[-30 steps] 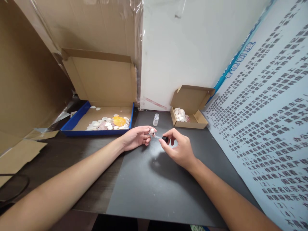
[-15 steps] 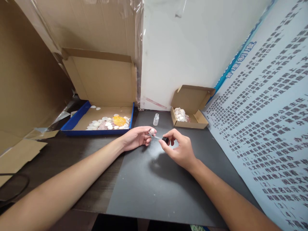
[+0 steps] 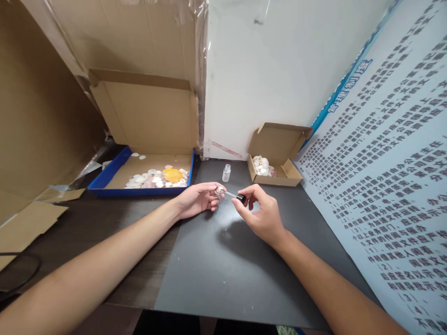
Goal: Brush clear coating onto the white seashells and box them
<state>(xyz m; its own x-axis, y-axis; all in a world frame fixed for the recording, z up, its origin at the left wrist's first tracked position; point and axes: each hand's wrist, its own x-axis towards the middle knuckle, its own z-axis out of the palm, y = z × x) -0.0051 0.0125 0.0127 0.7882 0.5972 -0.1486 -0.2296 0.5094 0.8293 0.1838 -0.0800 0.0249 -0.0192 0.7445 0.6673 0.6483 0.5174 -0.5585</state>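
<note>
The left forearm reaches in from the lower left corner, and the left hand [image 3: 196, 201] is held above the dark table with the palm turned partly toward the other hand. Its thumb and forefinger pinch a small ribbed shell [image 3: 219, 190] at their tips, while the other fingers curl loosely beneath.

The right forearm comes up from the lower right, bent inward at the wrist. The right hand [image 3: 260, 211] grips a black cap [image 3: 241, 198] between thumb and fingertips, the rest of its fingers folded in. A thin pale brush [image 3: 229, 193] runs from the cap toward the shell, its tip at the shell's right side; whether it touches cannot be told.

The shell is up in the air over the near side of a small open bottle [image 3: 226, 173], which stands upright on the grey mat [image 3: 209, 270].

Compared with half a second ago, the brush lies higher against the shell instead of across its lower edge, and its slope has changed slightly. The shell is turned a little differently. Both forearms and the bottle stay practically where they were.
</note>
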